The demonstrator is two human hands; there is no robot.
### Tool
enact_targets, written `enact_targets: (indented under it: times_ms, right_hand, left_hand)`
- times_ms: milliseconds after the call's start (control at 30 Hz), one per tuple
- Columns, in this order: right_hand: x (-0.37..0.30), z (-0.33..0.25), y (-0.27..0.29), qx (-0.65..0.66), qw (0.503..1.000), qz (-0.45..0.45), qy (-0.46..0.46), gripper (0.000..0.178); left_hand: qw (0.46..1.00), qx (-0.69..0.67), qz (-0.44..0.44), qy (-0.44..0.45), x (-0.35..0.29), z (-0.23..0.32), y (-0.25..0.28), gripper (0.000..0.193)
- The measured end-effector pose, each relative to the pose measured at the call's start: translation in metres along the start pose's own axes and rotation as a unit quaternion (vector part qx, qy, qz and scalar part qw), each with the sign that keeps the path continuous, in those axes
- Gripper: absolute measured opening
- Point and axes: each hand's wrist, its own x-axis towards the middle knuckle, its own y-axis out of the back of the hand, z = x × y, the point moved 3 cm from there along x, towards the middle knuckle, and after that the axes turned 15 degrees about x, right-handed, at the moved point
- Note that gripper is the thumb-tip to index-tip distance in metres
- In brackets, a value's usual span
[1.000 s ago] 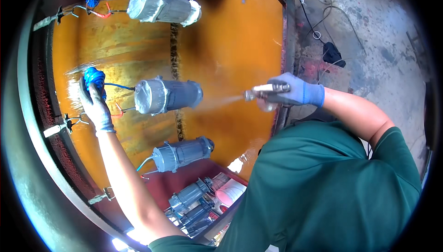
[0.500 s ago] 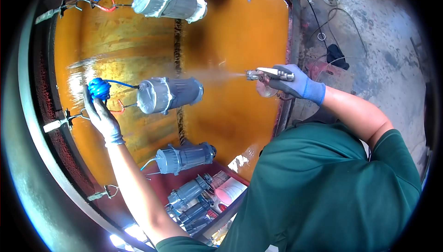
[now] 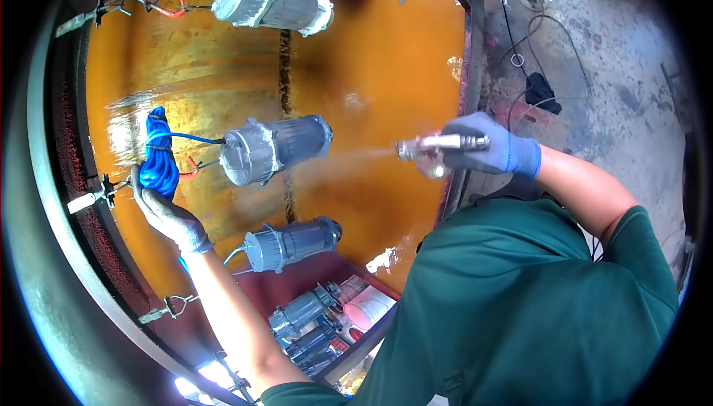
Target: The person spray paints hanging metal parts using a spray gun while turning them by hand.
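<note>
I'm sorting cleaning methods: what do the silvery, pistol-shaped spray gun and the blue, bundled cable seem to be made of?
Silvery, pistol-shaped spray gun: probably polished metal, given its bright, sharp highlights. Blue, bundled cable: likely a glossy plastic or rubber sheath, smooth and shiny along its loops; the core is hidden.

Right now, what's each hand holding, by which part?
Right hand: spray gun, gripped behind its nozzle. Left hand: at lower end of blue cable bundle; grip or touch unclear.
</note>
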Motion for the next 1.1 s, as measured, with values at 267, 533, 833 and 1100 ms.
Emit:
enact_targets:
  times_ms: [267, 533, 833, 1100]
  right_hand:
    - [0.015, -0.016, -0.004, -0.042, 0.996, -0.08, 0.029, 0.021]
    - [0.029, -0.013, -0.005, -0.014, 1.0, -0.017, 0.009, 0.023]
    - [0.025, 0.002, -0.006, -0.034, 0.998, 0.022, -0.054, 0.023]
    - [0.027, 0.002, 0.0, 0.024, 0.993, 0.059, -0.099, 0.021]
  left_hand:
    - [0.999, -0.01, 0.026, 0.047, -0.017, -0.006, 0.013, 0.059]
    - [0.997, 0.011, 0.032, 0.07, -0.032, -0.016, 0.03, 0.052]
    - [0.994, 0.067, 0.036, 0.078, -0.045, -0.019, 0.036, 0.056]
    - [0.994, 0.076, 0.037, 0.069, -0.059, -0.019, 0.046, 0.057]
